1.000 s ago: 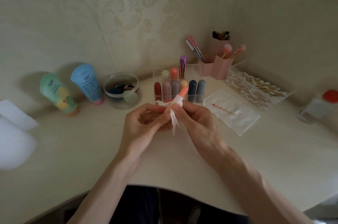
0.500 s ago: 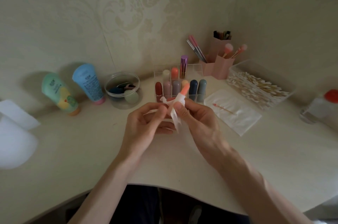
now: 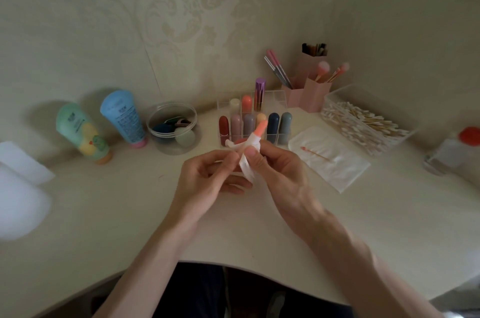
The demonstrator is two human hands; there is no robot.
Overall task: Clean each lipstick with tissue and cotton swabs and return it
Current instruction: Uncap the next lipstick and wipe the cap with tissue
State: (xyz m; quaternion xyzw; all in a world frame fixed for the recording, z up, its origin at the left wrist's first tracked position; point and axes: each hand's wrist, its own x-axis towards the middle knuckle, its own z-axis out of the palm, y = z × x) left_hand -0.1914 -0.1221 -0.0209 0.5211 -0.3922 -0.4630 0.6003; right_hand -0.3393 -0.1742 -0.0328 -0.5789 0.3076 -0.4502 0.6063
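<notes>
1. The right hand (image 3: 280, 175) is holding the lipstick (image 3: 260, 128) above the worktop (image 3: 104, 214), just in front of the clear organiser (image 3: 280, 99); its fingers (image 3: 252, 155) are clamping round the wrapped barrel, with the thumb pressing on top
2. The lipstick is pointing up and away from the person; its coral tip is sticking out of the tissue (image 3: 245, 167), which is covering the lower part and hanging down in a strip between the hands
3. The left hand (image 3: 207, 180) is pinching the other end of the tissue between thumb and fingertips, just beside the right hand, while its lower fingers are lying loosely curled underneath
4. The organiser is carrying the stored lipsticks (image 3: 272, 125) upright in two rows, a tall purple metallic one standing at the back
5. To the right, a flat tissue sheet (image 3: 335, 164) is lying on the worktop with a used swab (image 3: 315, 153) on it, one tip stained pink; the clear swab box (image 3: 345, 92) is sitting just behind
6. Pink brush holders (image 3: 311, 94) are standing in the corner near the organiser
7. On the left, a round clear tub (image 3: 155, 133), a blue tube (image 3: 124, 117) and a green tube (image 3: 83, 133) are standing along the wall; a red-capped bottle (image 3: 454, 151) is showing blurred at the far right
</notes>
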